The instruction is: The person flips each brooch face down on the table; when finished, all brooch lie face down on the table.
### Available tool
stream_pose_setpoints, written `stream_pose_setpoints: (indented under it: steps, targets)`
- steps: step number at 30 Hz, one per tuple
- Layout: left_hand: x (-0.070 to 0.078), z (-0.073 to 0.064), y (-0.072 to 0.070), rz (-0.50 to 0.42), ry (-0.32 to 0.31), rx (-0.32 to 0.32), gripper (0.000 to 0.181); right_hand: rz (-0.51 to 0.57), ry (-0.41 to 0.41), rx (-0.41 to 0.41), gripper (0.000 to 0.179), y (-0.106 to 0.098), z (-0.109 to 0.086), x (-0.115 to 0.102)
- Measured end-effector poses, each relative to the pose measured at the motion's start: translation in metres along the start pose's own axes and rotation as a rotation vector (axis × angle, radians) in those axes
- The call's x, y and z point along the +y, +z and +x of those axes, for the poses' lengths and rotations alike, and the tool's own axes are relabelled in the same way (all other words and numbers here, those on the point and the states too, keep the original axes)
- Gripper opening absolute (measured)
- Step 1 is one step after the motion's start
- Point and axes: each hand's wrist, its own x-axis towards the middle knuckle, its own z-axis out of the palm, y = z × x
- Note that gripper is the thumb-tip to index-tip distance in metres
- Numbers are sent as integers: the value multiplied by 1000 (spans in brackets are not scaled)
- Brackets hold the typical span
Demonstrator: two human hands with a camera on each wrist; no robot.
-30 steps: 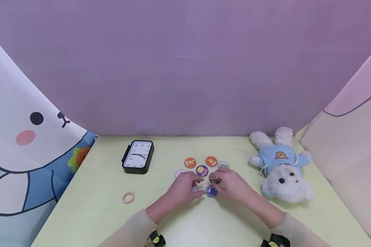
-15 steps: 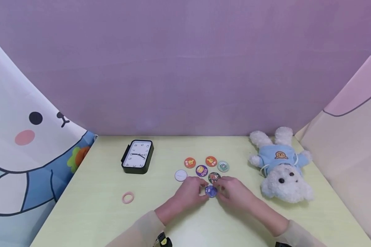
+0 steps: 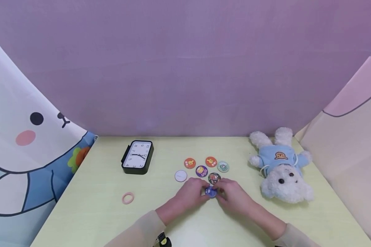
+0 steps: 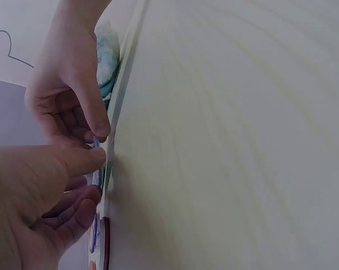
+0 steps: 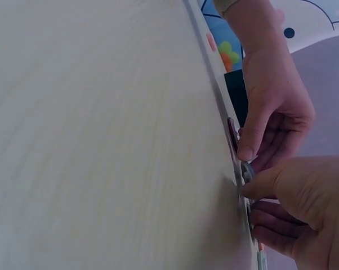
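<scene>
A blue round badge (image 3: 211,192) is between my two hands near the middle of the table. My left hand (image 3: 190,194) pinches its left edge with thumb and fingers. From the other side, my right hand (image 3: 233,195) holds its right edge. In the left wrist view the blue badge (image 4: 96,142) shows edge-on between the two thumbs. The right wrist view shows the badge (image 5: 247,171) as a thin rim at the fingertips. Just beyond the hands lies a dark patterned badge (image 3: 214,177), with a purple badge (image 3: 201,171) behind it.
More round badges lie beyond: a white one (image 3: 180,176), two orange ones (image 3: 190,163) and a green one (image 3: 223,166). A black-framed clock (image 3: 138,157) and a pink ring (image 3: 128,198) are to the left. A plush toy (image 3: 280,164) lies at the right.
My left hand has moved right from beside the white badge to the blue badge. My right hand has come down from the dark badge to the blue one, which now looks slightly tilted.
</scene>
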Motion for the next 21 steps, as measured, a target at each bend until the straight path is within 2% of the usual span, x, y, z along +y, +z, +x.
stream_pose_setpoints:
  steps: [6, 10, 15, 21]
  targets:
    - [0, -6, -12, -80, 34, 37, 27, 42, 23, 108, 24, -5, 2, -3]
    - [3, -10, -26, -77, 96, 98, 29, 28, -22, 197, 27, -12, 6, -6]
    - [5, -14, -39, -71, 194, 222, 26, 20, -87, 292, 28, -21, 12, -11]
    - [5, -15, -47, -39, 289, 372, 18, 25, -85, 345, 24, -27, 15, -15]
